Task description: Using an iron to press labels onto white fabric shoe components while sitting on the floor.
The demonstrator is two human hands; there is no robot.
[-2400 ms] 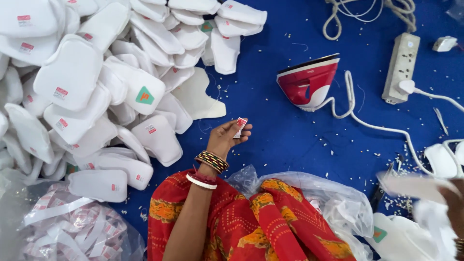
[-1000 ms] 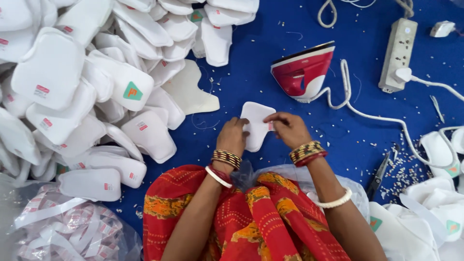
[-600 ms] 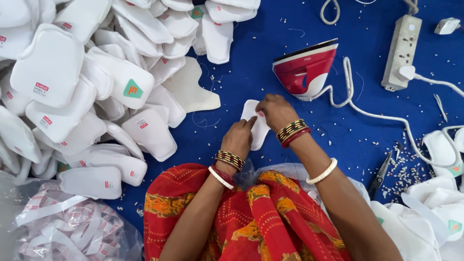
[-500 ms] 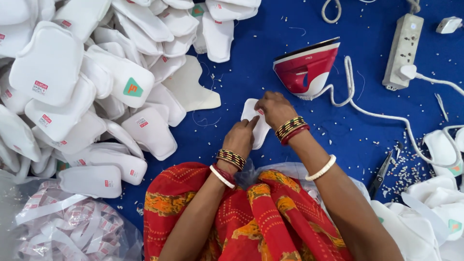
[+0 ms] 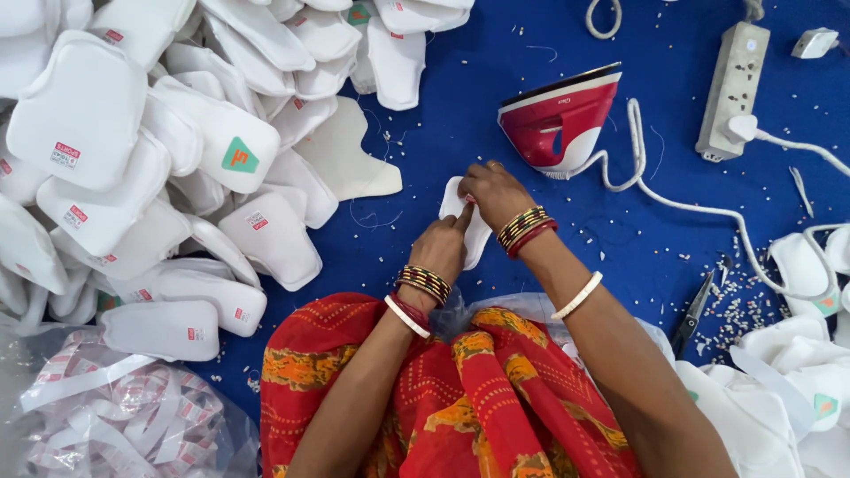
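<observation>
Both hands point(image 5: 469, 217) stayed; one white piece point(image 5: 474, 239)

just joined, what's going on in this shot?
A person seated on a blue sheet presses both hands onto a small white fabric piece: left hand on its near side, right hand over its top. A red and white iron stands just beyond, and a heap of white padded pieces lies to the left.

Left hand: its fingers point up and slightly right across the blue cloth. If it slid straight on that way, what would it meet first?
Probably the right hand, already touching the left hand over the white fabric piece; beyond that, the red iron.
</observation>
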